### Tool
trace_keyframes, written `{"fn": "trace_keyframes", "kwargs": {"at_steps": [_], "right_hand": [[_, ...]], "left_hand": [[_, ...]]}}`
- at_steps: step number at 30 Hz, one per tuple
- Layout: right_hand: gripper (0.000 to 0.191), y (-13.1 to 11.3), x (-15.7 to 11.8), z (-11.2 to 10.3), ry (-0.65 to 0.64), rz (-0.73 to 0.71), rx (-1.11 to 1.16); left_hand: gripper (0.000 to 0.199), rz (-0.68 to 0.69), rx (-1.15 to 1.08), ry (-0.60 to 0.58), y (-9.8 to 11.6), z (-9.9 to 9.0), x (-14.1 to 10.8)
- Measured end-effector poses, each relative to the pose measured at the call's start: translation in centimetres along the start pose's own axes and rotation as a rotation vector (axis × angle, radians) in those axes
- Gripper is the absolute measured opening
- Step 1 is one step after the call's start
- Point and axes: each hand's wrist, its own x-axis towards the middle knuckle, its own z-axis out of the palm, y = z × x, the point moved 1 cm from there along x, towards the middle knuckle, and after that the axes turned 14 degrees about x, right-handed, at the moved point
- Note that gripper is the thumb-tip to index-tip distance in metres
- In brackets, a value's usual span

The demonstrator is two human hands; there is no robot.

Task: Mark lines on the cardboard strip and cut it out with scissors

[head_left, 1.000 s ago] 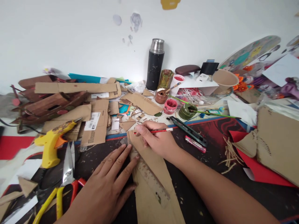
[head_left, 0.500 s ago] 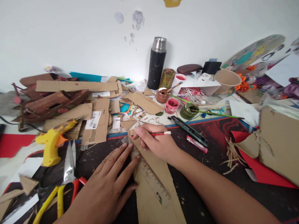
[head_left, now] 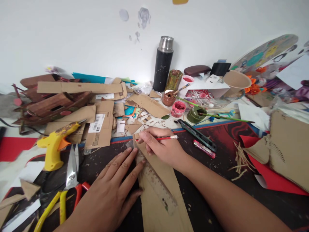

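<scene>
A long cardboard strip (head_left: 166, 180) lies on the dark mat, with a clear ruler (head_left: 156, 185) slanting across it. My left hand (head_left: 116, 183) lies flat with fingers spread, its fingertips on the upper part of the ruler. My right hand (head_left: 161, 145) grips a red pencil (head_left: 166, 138) near its tip, at the top end of the strip beside the ruler's upper end. The pencil's white end points right. Whether the tip touches the cardboard is hard to make out.
Scissors (head_left: 71, 174) and a yellow glue gun (head_left: 54, 151) lie left. A green cutter (head_left: 196, 135) lies right of my right hand. Paint jars (head_left: 178, 109), a black flask (head_left: 163, 67) and cardboard scraps (head_left: 98, 125) stand or lie behind. A notebook (head_left: 289, 148) is at right.
The camera view has shifted very slightly. Both hands, the pencil, the ruler and the cardboard strip keep nearly the same places.
</scene>
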Motion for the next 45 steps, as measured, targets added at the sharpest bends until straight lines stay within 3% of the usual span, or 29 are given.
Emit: {"fn": "trace_keyframes", "kwargs": {"at_steps": [45], "right_hand": [[0.035, -0.07, 0.07, 0.13, -0.011, -0.031, -0.045]], "left_hand": [[0.056, 0.008, -0.004, -0.015, -0.03, -0.13, 0.02]]}}
